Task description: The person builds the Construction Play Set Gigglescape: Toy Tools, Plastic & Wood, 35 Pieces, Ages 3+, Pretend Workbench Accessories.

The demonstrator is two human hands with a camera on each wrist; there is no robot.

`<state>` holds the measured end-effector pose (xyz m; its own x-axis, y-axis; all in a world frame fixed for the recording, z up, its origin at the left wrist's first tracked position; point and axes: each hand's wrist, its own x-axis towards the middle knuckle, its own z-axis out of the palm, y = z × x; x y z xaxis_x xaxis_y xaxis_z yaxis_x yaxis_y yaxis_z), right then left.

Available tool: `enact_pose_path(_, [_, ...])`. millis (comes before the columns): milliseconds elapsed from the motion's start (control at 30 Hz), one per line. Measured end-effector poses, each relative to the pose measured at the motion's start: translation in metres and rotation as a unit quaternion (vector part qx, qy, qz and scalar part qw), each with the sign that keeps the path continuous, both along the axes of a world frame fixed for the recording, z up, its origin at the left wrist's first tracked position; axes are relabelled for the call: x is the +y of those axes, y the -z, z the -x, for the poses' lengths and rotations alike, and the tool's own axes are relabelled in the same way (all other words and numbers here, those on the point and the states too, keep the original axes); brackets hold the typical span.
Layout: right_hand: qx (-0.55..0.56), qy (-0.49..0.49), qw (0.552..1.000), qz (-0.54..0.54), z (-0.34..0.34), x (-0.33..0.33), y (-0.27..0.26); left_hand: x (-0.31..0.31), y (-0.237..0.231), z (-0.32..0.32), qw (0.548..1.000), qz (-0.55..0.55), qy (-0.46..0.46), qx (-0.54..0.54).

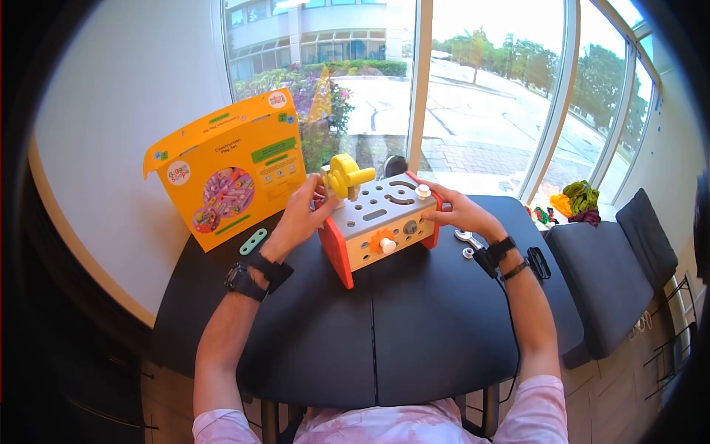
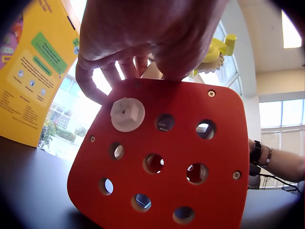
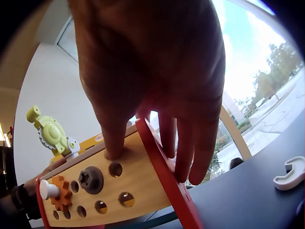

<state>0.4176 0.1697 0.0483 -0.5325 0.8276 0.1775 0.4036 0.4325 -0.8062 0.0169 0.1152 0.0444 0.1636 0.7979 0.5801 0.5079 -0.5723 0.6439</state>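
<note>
A wooden toy workbench [image 1: 377,214] stands on the black table, with a grey top, a pale front and red end panels [image 2: 162,152]. My left hand [image 1: 302,211] grips its left end at the top edge, close beside a yellow geared piece with a handle [image 1: 346,176]. Its right end is held by my right hand [image 3: 157,81], thumb on the front face and fingers over the outside of the red panel. On the front sit an orange gear [image 3: 61,193] with a white peg and a grey bolt [image 3: 90,180]. A white nut [image 2: 127,114] shows on the left panel.
An orange-yellow box [image 1: 237,170] stands at the table's back left, with a teal slotted strip [image 1: 253,242] near it. Right of the workbench lie a white toy wrench [image 1: 467,238] and a black case [image 1: 539,263]. A dark chair [image 1: 610,274] stands beyond.
</note>
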Motion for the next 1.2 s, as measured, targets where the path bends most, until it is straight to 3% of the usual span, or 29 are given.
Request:
enact_pose_path(67, [0.020, -0.039, 0.999, 0.016, 0.000, 0.003, -0.003, 0.001, 0.004, -0.001, 1.000, -0.015, 0.001, -0.007])
enact_pose_path(1200, [-0.018, -0.010, 1.000, -0.013, 0.001, 0.030, -0.001, -0.008, 0.014, -0.030, 0.999, -0.014, -0.042, -0.024])
